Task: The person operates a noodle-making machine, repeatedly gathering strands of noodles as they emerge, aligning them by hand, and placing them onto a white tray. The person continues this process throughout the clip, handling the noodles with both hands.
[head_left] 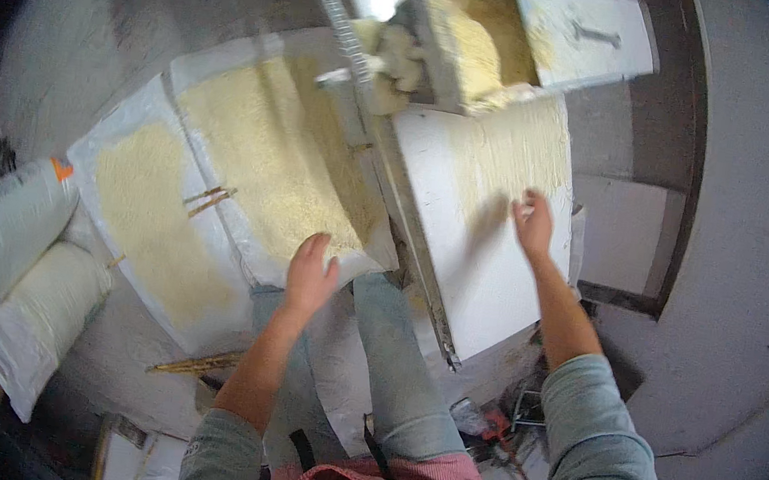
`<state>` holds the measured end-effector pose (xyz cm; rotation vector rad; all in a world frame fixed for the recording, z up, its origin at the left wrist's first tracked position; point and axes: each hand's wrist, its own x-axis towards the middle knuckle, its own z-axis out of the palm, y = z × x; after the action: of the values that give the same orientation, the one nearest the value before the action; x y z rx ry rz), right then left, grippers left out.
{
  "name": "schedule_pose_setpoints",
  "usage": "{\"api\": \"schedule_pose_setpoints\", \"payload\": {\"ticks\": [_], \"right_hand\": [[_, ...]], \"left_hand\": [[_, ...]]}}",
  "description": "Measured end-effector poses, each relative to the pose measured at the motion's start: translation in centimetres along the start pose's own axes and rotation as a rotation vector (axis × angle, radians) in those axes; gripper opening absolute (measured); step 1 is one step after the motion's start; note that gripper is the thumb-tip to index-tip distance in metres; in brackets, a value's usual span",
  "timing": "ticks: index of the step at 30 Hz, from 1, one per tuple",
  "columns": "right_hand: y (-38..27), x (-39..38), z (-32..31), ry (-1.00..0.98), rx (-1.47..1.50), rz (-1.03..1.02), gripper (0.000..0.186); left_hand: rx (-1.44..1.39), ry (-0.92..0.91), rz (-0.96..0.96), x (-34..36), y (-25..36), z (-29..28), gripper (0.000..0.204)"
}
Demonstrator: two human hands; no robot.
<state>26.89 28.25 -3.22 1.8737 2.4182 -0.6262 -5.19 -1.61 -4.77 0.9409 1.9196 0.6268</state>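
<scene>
My left hand (311,274) is open, fingers slightly bent, at the front edge of a white-lined tray of pale yellow flakes or crumbs (251,156); whether it touches cannot be told. My right hand (531,222) is open with curled fingers, over a long white board (444,262) bearing thin rows of pale yellow strands (507,145). I see nothing held in either hand. Above the board stands a metal machine (593,30) with an open hopper of yellow material (471,40); a lumpy cream mass (398,55) sits at its left, beside a long metal rail.
A second lined tray of yellow material (144,201) lies at left, with sticks (191,365) below it. Full white sacks (12,223) are stacked at far left. Tools with red parts (496,426) lie low on the right. A dark-rimmed doorway or recess (629,241) is at right.
</scene>
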Motion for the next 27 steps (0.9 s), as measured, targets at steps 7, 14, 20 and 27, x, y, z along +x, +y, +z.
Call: {"api": "schedule_pose_setpoints", "payload": {"ticks": [7, 14, 20, 27], "right_hand": [[8.0, 17.3, -0.9, -0.103, 0.068, 0.264, 0.115], [0.5, 8.4, 5.1, -0.003, 0.161, -0.245, 0.085], [5.1, -0.5, 4.0, -0.086, 0.363, -0.368, 0.029], [12.1, -10.8, 4.6, 0.149, 0.014, 0.326, 0.039]], "left_hand": [[0.264, 0.024, 0.307, 10.6, 12.9, 12.6, 0.078], [0.519, -0.217, 0.433, 13.1, 19.0, 20.4, 0.082], [0.450, -0.552, 0.561, 7.5, 19.3, 23.1, 0.048], [0.358, -0.603, 0.316, -1.5, 14.5, 19.7, 0.057]]}}
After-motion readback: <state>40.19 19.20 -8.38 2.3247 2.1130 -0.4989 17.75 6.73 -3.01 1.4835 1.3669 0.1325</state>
